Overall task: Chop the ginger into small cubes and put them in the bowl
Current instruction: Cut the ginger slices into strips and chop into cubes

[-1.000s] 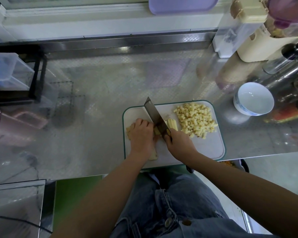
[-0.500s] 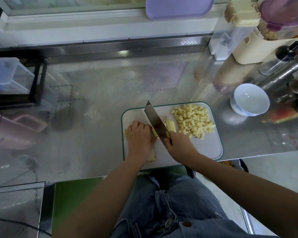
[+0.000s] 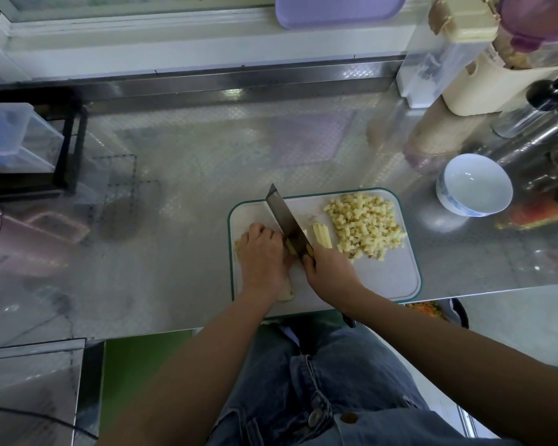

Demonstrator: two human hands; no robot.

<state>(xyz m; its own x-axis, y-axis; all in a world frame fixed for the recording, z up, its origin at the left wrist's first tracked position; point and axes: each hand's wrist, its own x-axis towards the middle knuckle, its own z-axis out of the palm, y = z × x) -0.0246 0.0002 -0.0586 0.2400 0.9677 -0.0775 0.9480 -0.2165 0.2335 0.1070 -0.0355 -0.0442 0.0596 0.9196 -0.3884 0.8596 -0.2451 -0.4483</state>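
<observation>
My left hand is curled over the ginger on the cutting board, and my right hand is gripping the knife. The blade's touching the ginger, I think. The cubes are piled on the board's right side, and the bowl is further right on the tabletop.
</observation>
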